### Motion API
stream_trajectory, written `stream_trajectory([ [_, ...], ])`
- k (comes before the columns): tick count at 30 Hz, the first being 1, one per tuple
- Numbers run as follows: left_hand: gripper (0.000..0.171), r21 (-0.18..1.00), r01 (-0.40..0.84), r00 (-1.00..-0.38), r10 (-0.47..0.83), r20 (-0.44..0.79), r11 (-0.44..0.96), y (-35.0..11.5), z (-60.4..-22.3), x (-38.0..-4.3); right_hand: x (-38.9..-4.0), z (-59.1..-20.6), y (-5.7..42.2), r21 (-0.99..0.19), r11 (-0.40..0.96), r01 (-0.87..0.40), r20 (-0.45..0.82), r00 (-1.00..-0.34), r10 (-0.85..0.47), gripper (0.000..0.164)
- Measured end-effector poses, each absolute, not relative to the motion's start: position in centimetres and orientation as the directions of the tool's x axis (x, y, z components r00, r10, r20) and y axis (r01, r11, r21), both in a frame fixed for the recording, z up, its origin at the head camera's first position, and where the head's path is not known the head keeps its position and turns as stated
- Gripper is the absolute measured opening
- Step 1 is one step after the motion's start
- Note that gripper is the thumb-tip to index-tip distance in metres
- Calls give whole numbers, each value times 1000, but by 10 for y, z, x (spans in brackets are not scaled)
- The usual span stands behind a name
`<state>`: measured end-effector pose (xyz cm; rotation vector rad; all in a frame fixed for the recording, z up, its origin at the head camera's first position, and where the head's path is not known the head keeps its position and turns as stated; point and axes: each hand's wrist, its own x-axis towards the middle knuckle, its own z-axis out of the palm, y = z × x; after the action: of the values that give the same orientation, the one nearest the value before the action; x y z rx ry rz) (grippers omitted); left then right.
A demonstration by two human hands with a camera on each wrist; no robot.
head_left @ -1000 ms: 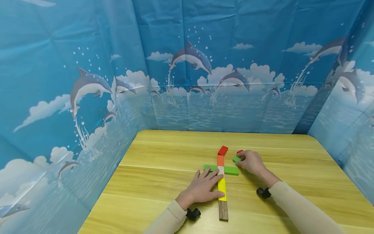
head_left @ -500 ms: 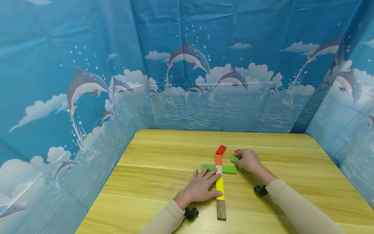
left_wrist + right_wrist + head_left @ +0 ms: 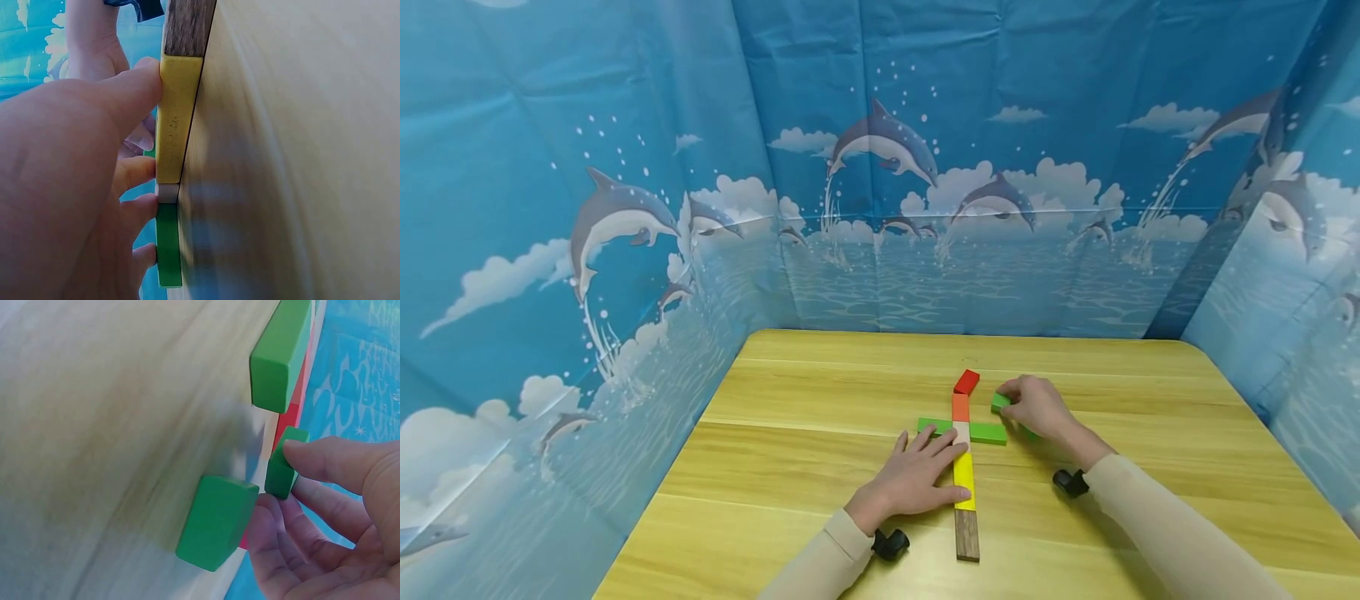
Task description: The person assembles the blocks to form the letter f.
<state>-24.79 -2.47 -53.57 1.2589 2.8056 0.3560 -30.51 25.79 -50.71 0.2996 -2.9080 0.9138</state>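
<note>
In the head view, my left hand (image 3: 913,483) lies with its fingers spread over a row of wooden blocks. Its thumb touches the yellow block (image 3: 964,473), and other fingertips reach the whitish block (image 3: 961,431) and the green blocks (image 3: 987,432) crossing there. To the right, my right hand (image 3: 1041,410) pinches a small green block (image 3: 282,465) between thumb and fingers. Below that hand, in the right wrist view, another green block (image 3: 215,522) stands on the table; a sliver of pink-red block (image 3: 243,540) shows behind it, mostly hidden by my fingers.
An orange block (image 3: 961,407) and a slanted red block (image 3: 967,382) continue the row at its far end. A dark brown wood block (image 3: 967,535) ends it nearest me. The wooden table (image 3: 760,417) meets a dolphin-print curtain (image 3: 880,283) at its back edge.
My right hand, with the small green block, has shifted slightly away from me; the pink-red block seen beyond its fingers earlier is hidden in the head view. My left hand stays on the row.
</note>
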Motion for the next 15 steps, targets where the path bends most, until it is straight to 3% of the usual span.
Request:
stream_trajectory([
  [15, 74, 228, 727, -672, 739, 44, 647, -25, -539, -250, -312, -497, 259, -514, 819, -255, 199, -964, -175, 35],
])
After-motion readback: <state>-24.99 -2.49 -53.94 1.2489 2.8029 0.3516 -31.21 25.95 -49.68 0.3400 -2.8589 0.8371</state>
